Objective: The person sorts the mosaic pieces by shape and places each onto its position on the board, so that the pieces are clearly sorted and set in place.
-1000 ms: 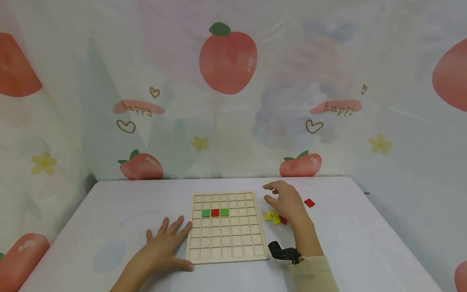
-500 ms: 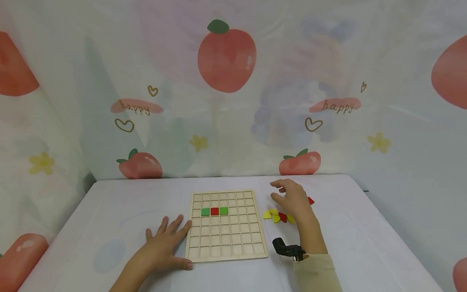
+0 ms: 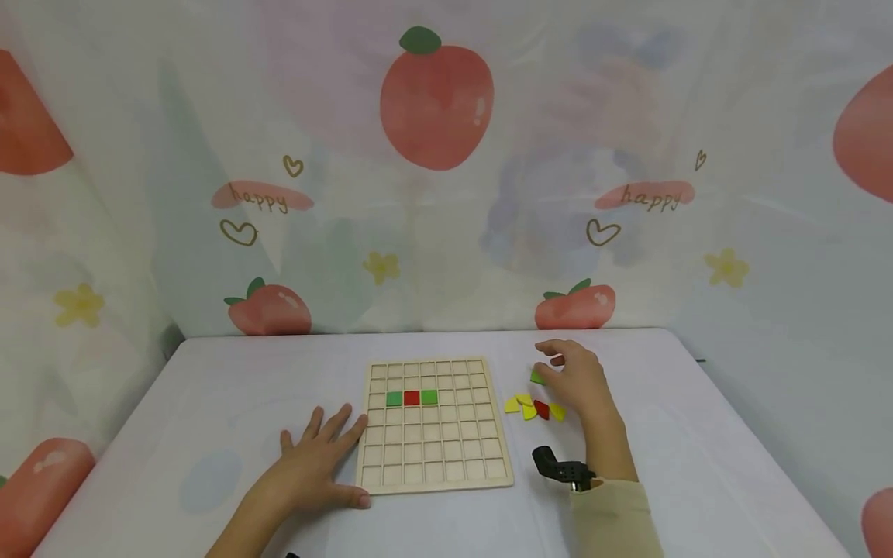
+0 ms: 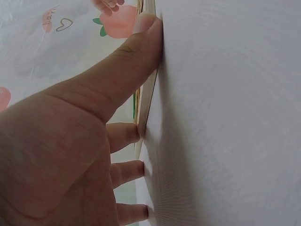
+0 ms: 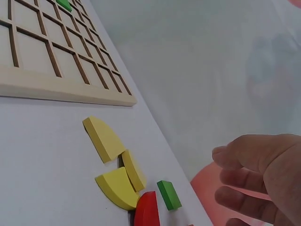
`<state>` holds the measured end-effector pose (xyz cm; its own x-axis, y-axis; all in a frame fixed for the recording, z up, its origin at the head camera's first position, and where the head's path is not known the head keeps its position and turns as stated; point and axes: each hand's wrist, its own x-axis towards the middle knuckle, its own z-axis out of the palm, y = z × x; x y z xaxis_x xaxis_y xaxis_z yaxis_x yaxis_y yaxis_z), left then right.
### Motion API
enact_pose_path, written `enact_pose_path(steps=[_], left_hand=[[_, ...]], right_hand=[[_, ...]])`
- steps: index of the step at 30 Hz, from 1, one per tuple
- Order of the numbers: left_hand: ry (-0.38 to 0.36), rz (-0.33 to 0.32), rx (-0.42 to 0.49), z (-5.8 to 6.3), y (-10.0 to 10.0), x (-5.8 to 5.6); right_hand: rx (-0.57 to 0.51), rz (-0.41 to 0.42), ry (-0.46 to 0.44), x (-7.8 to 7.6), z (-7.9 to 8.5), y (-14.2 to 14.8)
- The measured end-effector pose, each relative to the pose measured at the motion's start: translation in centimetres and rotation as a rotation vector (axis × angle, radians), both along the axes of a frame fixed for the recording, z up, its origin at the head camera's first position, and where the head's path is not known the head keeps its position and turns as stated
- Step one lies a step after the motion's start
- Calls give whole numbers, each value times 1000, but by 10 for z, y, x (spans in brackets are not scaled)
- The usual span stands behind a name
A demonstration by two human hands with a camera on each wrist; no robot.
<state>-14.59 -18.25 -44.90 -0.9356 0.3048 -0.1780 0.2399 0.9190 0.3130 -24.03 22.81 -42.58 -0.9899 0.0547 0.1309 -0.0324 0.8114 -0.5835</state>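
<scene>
A wooden grid board (image 3: pixel 436 487) lies on the table with a green square tile (image 3: pixel 394 398), a red square tile (image 3: pixel 412 397) and a second green tile (image 3: pixel 429 397) side by side in one row. My left hand (image 3: pixel 310 469) spreads its fingers at the board's left edge, thumb and fingertips touching it. My right hand (image 3: pixel 575 377) hovers beyond the loose pieces, fingers loosely bent, nothing visible between them. Near its thumb lies a loose green piece (image 5: pixel 169 195), partly hidden in the head view. Yellow curved pieces (image 5: pixel 116 188) and a red curved piece (image 5: pixel 147 211) lie closer to the board.
The white-covered table (image 3: pixel 230 403) meets a printed cloth backdrop (image 3: pixel 446 232) at its far edge. A black wrist mount (image 3: pixel 558 467) sits on my right forearm, beside the sleeve (image 3: pixel 615 515).
My right hand has moved right, uncovering the red and yellow curved pieces and part of the loose green one. It now hides the red piece farther right. My left hand stays at the board.
</scene>
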Motion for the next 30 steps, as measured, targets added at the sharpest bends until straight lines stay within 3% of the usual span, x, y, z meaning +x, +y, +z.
enact_pose_path(steps=[16,30], left_hand=[[3,-7,12,5,2,1],[2,-6,20,2,0,-1]], right_hand=[[-38,-49,-130,-1,-13,5],[-9,-47,-171,-7,-22,4]])
